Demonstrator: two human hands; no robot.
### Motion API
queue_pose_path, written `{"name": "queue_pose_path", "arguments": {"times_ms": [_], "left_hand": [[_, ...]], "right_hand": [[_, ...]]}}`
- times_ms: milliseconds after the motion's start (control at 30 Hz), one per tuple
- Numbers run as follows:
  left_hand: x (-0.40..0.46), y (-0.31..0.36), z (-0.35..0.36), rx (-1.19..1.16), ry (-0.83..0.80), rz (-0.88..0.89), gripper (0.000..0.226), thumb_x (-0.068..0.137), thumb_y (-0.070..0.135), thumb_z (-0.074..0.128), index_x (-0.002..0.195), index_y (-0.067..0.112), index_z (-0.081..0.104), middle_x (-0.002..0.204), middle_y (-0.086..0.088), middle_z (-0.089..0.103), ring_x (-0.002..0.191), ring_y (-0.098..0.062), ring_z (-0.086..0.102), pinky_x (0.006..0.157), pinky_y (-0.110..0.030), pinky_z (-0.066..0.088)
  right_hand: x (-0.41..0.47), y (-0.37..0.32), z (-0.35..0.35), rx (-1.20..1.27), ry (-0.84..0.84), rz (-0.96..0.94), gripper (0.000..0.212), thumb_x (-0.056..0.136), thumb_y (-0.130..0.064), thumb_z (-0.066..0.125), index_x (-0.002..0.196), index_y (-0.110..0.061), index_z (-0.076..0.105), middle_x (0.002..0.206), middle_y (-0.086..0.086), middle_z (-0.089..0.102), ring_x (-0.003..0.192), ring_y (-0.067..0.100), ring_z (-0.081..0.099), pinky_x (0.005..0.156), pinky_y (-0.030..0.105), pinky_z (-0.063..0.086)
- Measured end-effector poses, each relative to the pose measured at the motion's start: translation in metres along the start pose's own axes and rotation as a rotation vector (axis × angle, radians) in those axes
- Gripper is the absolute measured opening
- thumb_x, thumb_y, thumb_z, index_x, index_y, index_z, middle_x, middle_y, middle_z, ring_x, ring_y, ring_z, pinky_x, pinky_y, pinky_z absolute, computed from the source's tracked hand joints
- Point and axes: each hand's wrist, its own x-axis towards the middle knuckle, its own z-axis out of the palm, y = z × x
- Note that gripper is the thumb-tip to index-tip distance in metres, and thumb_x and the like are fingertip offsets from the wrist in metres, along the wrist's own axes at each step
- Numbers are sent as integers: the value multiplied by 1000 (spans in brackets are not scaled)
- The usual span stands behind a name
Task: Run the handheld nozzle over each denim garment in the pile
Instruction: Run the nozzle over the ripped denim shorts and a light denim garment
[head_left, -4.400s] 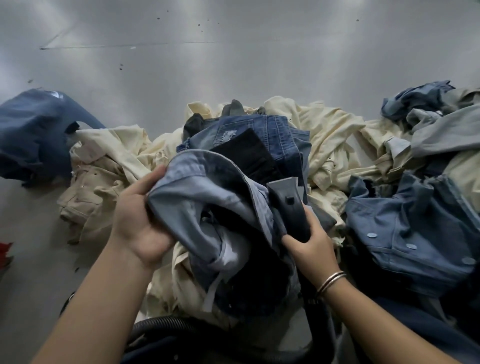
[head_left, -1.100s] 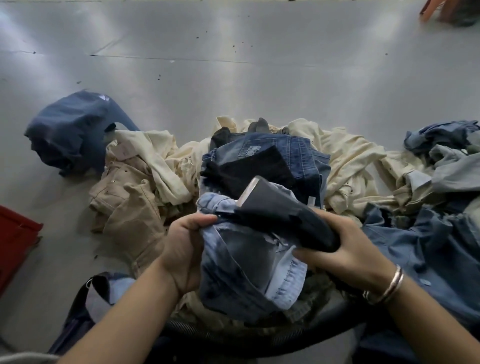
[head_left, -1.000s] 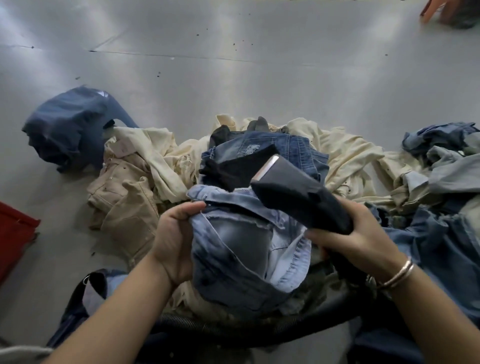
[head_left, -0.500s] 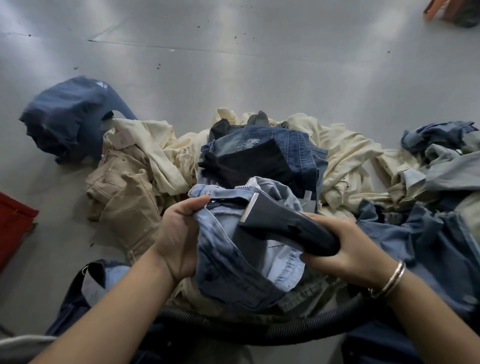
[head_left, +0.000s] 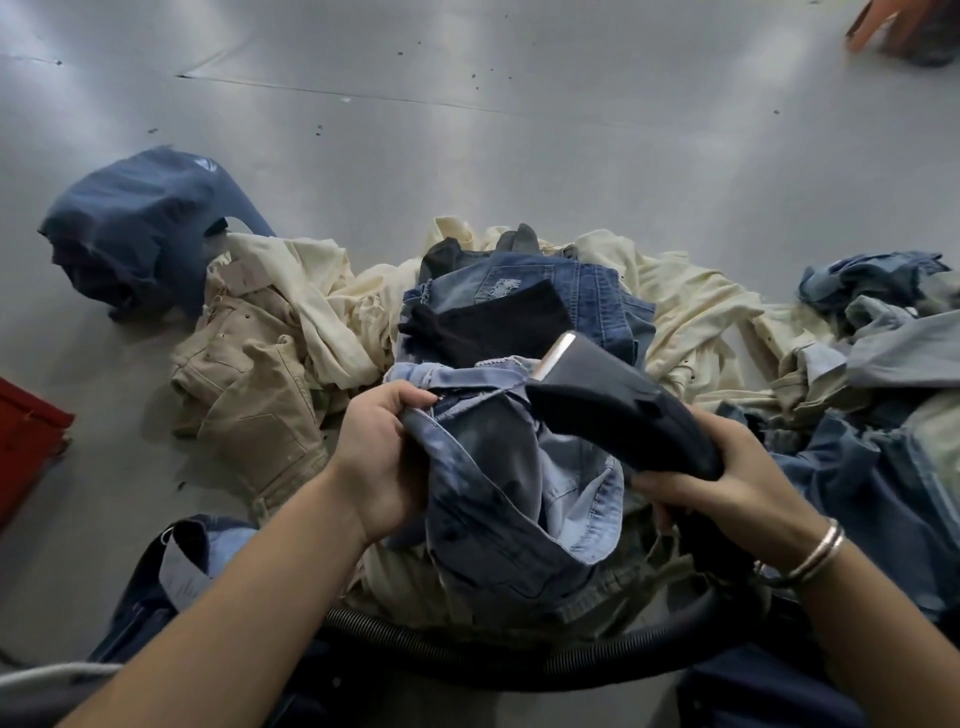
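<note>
A crumpled light-blue denim garment (head_left: 509, 499) hangs in front of me, over a heap of clothes on the floor. My left hand (head_left: 382, 457) grips its upper left edge. My right hand (head_left: 727, 478) holds the dark handheld nozzle (head_left: 618, 410). The nozzle's pale flat mouth (head_left: 555, 356) points up and away, just above the garment's top edge. A black ribbed hose (head_left: 467, 649) curves from the nozzle across the bottom of the view. Behind the garment lies folded darker denim (head_left: 587, 296) under a black piece (head_left: 493, 322).
Cream and tan garments (head_left: 260, 364) spread to the left and back of the heap. More blue denim (head_left: 883, 467) lies at the right. A navy bundle (head_left: 135, 228) sits apart at the far left, a red object (head_left: 26, 436) at the left edge. Grey floor (head_left: 519, 156) beyond.
Over the last half second the nozzle has lifted off the garment's inside and its mouth now points up past the top edge. My left hand has kept its grip.
</note>
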Motion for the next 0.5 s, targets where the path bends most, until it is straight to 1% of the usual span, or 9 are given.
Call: {"name": "queue_pose_path", "arguments": {"times_ms": [67,133,200,233,300,367,433,467,500], "left_hand": [[-3,5,-1,-43,-14,22,51,64,20,44,99,-5,72,112,-20,67,90,-33,69,79,-42,58],[-7,15,-6,-110,-48,78,57,67,20,40,109,-6,68,126,-22,60,103,-34,66,88,-46,54],[-11,23,-11,-136,-128,114,66,68,20,36,125,-5,59,134,-23,53,118,-34,58,101,-47,46],[-13,25,-11,-122,-175,118,68,68,19,37,129,-4,56,135,-24,53,123,-35,54,104,-48,43],[-16,23,-10,-66,-261,77,66,64,17,42,124,-6,58,130,-25,56,120,-36,56,100,-50,46],[-19,18,-7,1,-320,6,63,61,15,47,118,-6,63,122,-24,62,113,-36,61,96,-48,50],[-19,12,-3,78,-343,-32,59,59,15,49,112,-5,67,116,-22,66,107,-35,63,95,-47,50],[-20,11,-1,93,-350,-36,57,59,14,51,110,-5,67,114,-22,66,106,-35,64,95,-46,50],[-19,9,1,80,-364,-41,56,61,14,53,111,-7,66,115,-23,66,107,-36,63,96,-47,49]], "right_hand": [[-6,3,-7,34,25,41,31,59,-1,83,78,-19,65,53,5,61,41,22,57,42,23,45],[-13,5,-20,72,111,61,24,60,-2,78,74,-8,60,49,15,58,38,23,54,40,23,44],[-19,5,-35,39,160,68,24,62,3,77,72,0,56,46,19,56,35,22,53,39,21,43],[-21,6,-41,2,158,69,22,64,9,75,71,-2,57,46,17,57,35,22,53,39,20,43],[-24,6,-44,-85,105,78,36,70,22,66,70,-14,64,47,11,59,36,19,55,39,19,44],[-22,5,-37,-169,6,63,50,71,22,68,79,-28,71,56,5,64,43,15,59,43,19,46],[-17,4,-26,-248,-73,21,53,69,9,77,90,-38,71,75,-4,71,58,7,65,54,20,51],[-15,3,-19,-282,-107,11,53,67,-1,78,97,-44,69,85,-6,72,66,9,67,59,23,53],[-14,2,-14,-318,-139,10,57,65,-9,76,102,-52,66,91,-5,72,72,16,68,64,29,55]]}}
